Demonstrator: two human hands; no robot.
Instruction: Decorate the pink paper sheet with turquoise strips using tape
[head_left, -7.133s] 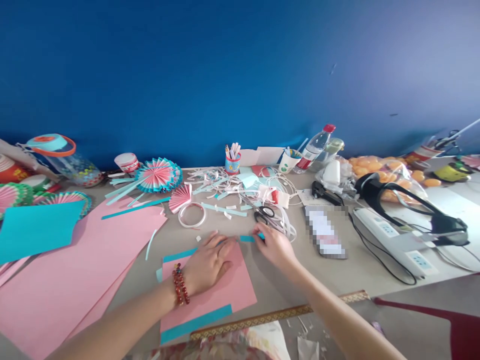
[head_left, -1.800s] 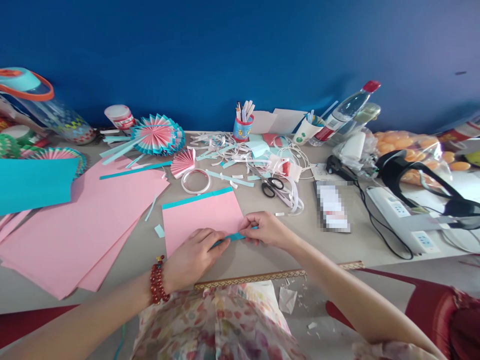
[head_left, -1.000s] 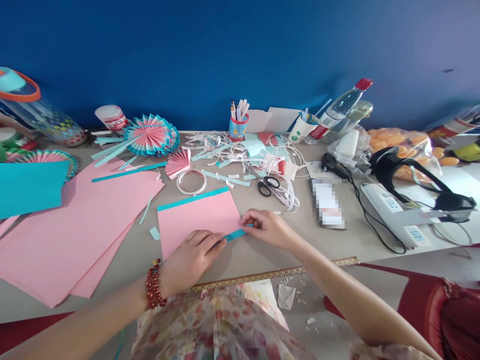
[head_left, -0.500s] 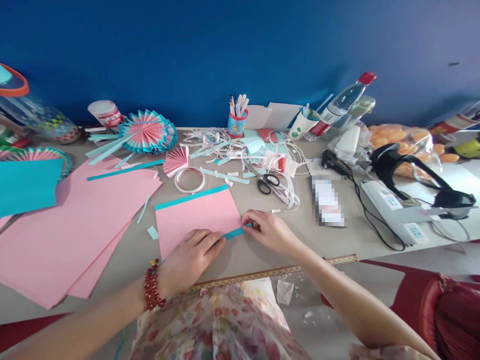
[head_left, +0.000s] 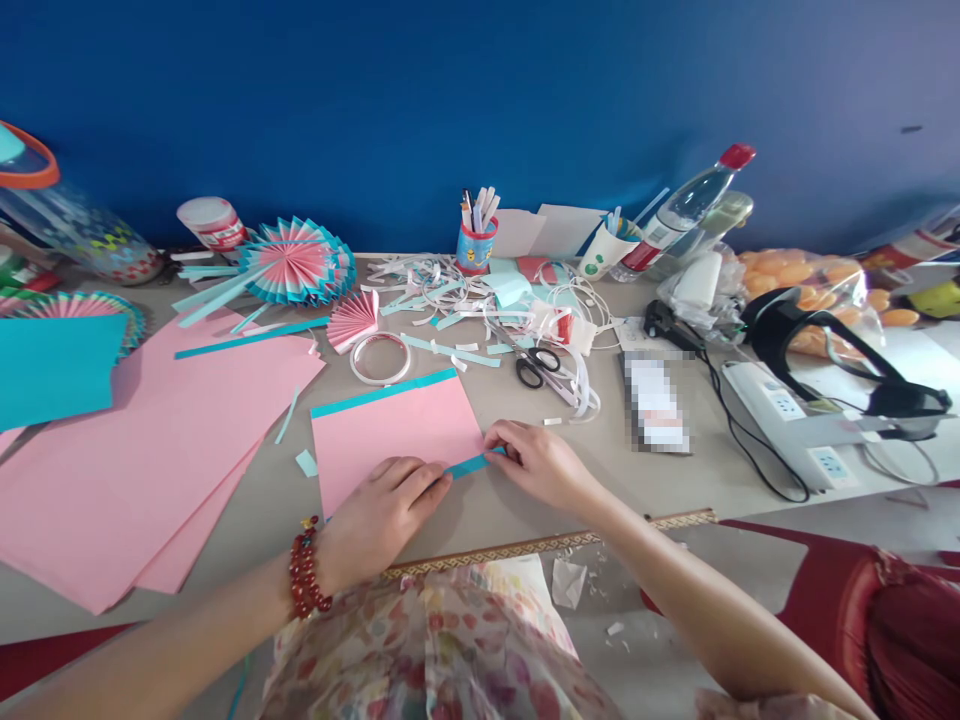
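A pink sheet of paper point(head_left: 397, 425) lies on the table in front of me, with a blue strip point(head_left: 382, 393) along its far edge. Along the near edge runs a second blue paper strip point(head_left: 466, 467). My left hand point(head_left: 382, 515) rests palm down on the sheet's near left part, fingers stretched over the paper and touching the strip. At the sheet's right corner my right hand point(head_left: 536, 462) pinches the end of the near strip between thumb and fingers. The left hand hides the sheet's near left corner.
Left are large pink sheets point(head_left: 150, 450), a blue sheet point(head_left: 60, 365) and a folded paper rosette point(head_left: 296, 262). Beyond my hands lie a tape roll point(head_left: 381, 358), scissors point(head_left: 536, 368) and paper scraps point(head_left: 442, 290). A phone point(head_left: 656, 400) and power strip point(head_left: 787, 420) sit right.
Both hands stay in place on the paper and strip. The view has shifted only very slightly.
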